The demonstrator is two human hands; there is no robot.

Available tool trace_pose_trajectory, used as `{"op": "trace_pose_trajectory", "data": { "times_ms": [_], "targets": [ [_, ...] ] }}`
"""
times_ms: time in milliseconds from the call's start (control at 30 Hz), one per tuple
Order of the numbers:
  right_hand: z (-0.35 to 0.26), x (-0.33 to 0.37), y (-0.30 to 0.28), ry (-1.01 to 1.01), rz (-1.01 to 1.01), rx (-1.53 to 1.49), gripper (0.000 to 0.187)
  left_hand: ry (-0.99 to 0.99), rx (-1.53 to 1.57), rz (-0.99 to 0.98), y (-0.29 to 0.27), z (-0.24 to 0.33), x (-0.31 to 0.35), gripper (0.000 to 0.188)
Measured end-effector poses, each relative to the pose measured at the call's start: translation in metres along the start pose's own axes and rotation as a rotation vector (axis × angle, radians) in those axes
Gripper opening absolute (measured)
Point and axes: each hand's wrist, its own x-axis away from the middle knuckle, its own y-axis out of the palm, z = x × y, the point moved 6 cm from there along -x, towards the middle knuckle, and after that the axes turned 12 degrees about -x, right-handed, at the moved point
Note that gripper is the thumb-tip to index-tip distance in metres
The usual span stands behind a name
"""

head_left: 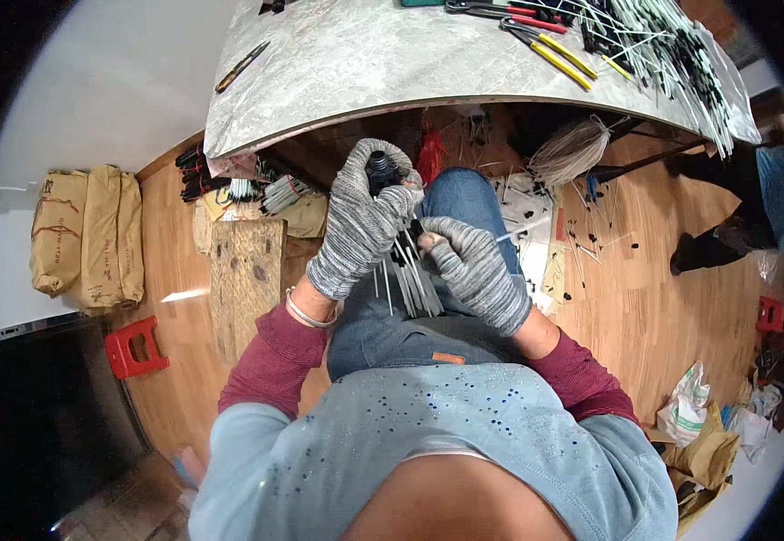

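Observation:
Both my hands wear grey striped knit gloves with bare fingertips. They meet above my lap. My left hand [365, 212] is closed around a black ribbed piece [379, 169], whose round top shows between thumb and fingers. Below it, a bunch of thin pale sticks [417, 281] fans down over my jeans; the left hand hides their upper ends. Right beside them, my right hand [477, 270] pinches with thumb and fingers. A thin white stick [512, 233] juts from its far side, and something small and black shows near its fingertips.
Ahead stands a grey marbled table [347, 68] with yellow-handled pliers [561, 61], a pen-like tool [242, 67] and a heap of black-ended sticks [667, 63]. A wooden bench [246, 279], red stool [137, 348] and brown sacks [85, 236] are left. Another person's legs [725, 225] are right.

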Motion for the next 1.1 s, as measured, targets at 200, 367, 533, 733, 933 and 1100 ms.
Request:
{"op": "trace_pose_trajectory", "data": {
  "times_ms": [200,367,533,733,933,1100],
  "targets": [
    [-0.036,-0.019,-0.025,-0.285,-0.15,0.108,0.018,-0.044,-0.013,-0.136,0.008,0.001,0.002,0.016],
    [-0.071,-0.029,-0.041,-0.605,0.11,0.204,0.015,0.009,-0.095,-0.135,0.011,0.007,0.005,0.018],
    [-0.073,-0.038,-0.034,-0.632,0.121,0.382,0.015,-0.005,-0.064,-0.054,0.005,0.001,0.005,0.021],
    [-0.059,-0.042,-0.034,-0.708,0.08,0.273,0.016,0.072,-0.132,-0.122,0.01,-0.001,0.005,0.019],
    [-0.059,-0.039,-0.028,-0.63,0.072,0.423,0.014,0.052,-0.137,-0.032,0.003,0.001,0.004,0.02],
    [-0.072,-0.026,-0.028,-0.627,0.056,0.339,0.013,0.086,-0.188,-0.102,0.01,-0.001,0.003,0.025]
  ]
}}
